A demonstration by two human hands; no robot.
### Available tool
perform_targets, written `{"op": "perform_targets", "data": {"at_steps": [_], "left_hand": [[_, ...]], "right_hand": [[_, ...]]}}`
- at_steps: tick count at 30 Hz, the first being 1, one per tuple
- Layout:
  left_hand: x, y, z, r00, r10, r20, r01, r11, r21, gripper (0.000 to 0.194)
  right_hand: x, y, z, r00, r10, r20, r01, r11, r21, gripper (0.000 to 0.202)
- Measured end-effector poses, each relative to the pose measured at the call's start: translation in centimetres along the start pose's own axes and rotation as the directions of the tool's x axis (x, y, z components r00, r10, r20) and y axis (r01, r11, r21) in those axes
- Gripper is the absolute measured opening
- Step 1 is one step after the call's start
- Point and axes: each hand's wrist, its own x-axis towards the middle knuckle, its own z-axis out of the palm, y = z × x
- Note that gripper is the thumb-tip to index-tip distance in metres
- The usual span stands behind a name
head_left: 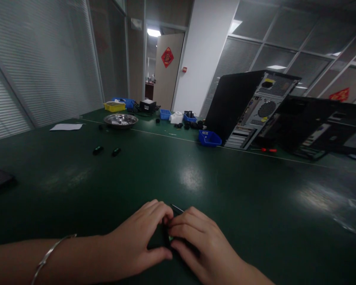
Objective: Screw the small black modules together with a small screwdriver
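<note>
My left hand (145,233), with a silver bangle on its wrist, is at the bottom centre, fingers curled and thumb tip beside a small dark object (169,237) with a bit of green on it. Over the right side of that object my right hand (198,241) is bent, its fingertips against it. Both hands hold the object between them and hide most of it. A thin metallic rod (177,209) sticks out above the fingers of my right hand. Two small black pieces with green faces, one (98,150) left of the other (116,152), lie farther back on the green table (154,174).
A metal bowl (120,120), a yellow tray (114,106) and a white sheet (66,127) are at the back left. A blue bin (209,138) stands beside a black computer case (240,107). A dark flat object (0,180) lies at the left edge.
</note>
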Motion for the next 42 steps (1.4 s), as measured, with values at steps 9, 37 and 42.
{"op": "perform_targets", "data": {"at_steps": [9, 37, 42], "left_hand": [[-0.2, -0.4, 0.2, 0.999, 0.031, -0.021, -0.031, 0.999, 0.013, 0.035], [2.6, -12.7, -13.4, 0.887, -0.067, -0.458, 0.231, 0.921, 0.312, 0.039], [3.0, -14.5, -13.8, 0.891, -0.053, -0.451, 0.237, 0.901, 0.364, 0.039]], "right_hand": [[0.0, 0.0, 0.1, 0.999, 0.042, 0.021, -0.042, 0.999, 0.003, 0.017], [0.2, -0.1, -1.0, 0.999, -0.036, -0.028, 0.038, 0.995, 0.091, 0.026], [0.1, -0.2, -0.9, 1.000, 0.002, -0.004, -0.001, 0.994, 0.105, 0.025]]}}
